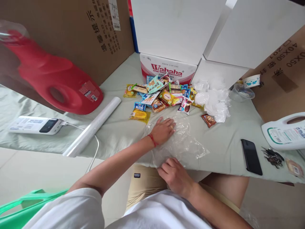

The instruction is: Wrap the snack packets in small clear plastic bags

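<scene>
A clear plastic sheet or bag (pixel 186 140) lies crumpled on the green cloth. My left hand (pixel 163 130) rests flat on its upper left part, fingers spread, a red string round the wrist. At the table's front edge my right hand (pixel 175 175) has its fingers curled and pinched on the sheet's near edge. Just beyond the sheet is a pile of wrapped snacks (pixel 166 95), with a yellow packet (pixel 139 115) at its left and a brown cookie packet (pixel 208 120) at its right. Crumpled clear plastic (pixel 215 100) lies beside the pile.
On the left are a red jug (pixel 59 76), a power bank (pixel 35 125) with a cable and a plastic film roll (pixel 92 127). A phone (pixel 251 156), keys (pixel 273 157) and a white bottle (pixel 286 132) lie right. Boxes (pixel 169 68) stand behind.
</scene>
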Tool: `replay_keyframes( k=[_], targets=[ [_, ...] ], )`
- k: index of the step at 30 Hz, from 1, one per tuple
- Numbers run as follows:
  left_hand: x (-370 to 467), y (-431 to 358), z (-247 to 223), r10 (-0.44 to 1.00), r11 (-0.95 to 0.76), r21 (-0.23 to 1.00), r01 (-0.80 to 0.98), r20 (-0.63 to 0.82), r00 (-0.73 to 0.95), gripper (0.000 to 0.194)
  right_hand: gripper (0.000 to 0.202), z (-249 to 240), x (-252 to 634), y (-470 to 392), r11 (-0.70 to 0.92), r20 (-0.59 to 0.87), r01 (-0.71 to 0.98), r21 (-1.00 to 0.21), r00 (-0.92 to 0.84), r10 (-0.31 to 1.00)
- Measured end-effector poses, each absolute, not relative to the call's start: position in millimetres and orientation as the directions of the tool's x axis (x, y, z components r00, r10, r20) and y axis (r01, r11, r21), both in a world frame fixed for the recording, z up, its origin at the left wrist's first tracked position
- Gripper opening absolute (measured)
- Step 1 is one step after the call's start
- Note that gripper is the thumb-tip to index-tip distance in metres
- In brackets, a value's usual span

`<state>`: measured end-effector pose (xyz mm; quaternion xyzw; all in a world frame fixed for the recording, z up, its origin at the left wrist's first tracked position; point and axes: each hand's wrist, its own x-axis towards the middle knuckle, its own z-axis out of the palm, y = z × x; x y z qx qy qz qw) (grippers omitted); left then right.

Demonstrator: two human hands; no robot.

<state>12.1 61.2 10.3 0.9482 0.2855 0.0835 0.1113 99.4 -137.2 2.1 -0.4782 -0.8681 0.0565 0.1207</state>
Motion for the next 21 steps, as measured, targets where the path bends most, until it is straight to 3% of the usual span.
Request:
replay_keyframes(
  k=[3, 6, 10, 12, 14, 21],
  targets=[
    [-3, 59, -1, 0.752, -0.646, 0.287, 0.707, 0.078, 0.655, 0.048, 0.019, 3, 135, -168, 0.441, 0.188, 0.865, -0.238, -0.405, 0.895],
    [-12, 41, -7, 0.816, -0.572, 0.280, 0.771, 0.102, 0.569, 0.052, 0.033, 7, 174, -201, 0.338, 0.121, 0.896, -0.289, -0.316, 0.941],
    [-14, 12, -11, 0.864, -0.502, 0.259, 0.825, 0.123, 0.488, 0.059, 0.021, 40, 225, -208, 0.105, -0.080, 0.810, -0.576, -0.184, 0.980],
    [-15, 3, -13, 0.876, -0.482, 0.249, 0.840, 0.128, 0.464, 0.061, 0.021, 62, 246, -180, -0.136, -0.076, 0.720, -0.680, 0.116, 0.990],
    [-15, -2, -13, 0.882, -0.472, 0.240, 0.848, 0.132, 0.453, 0.063, 0.027, 75, 261, -127, -0.307, -0.052, 0.642, -0.703, 0.384, 0.922],
    [-18, 0, -11, 0.882, -0.471, 0.233, 0.851, 0.123, 0.454, 0.059, 0.043, 31, 255, 86, -0.475, -0.055, 0.534, -0.699, 0.623, 0.780]
  ],
)
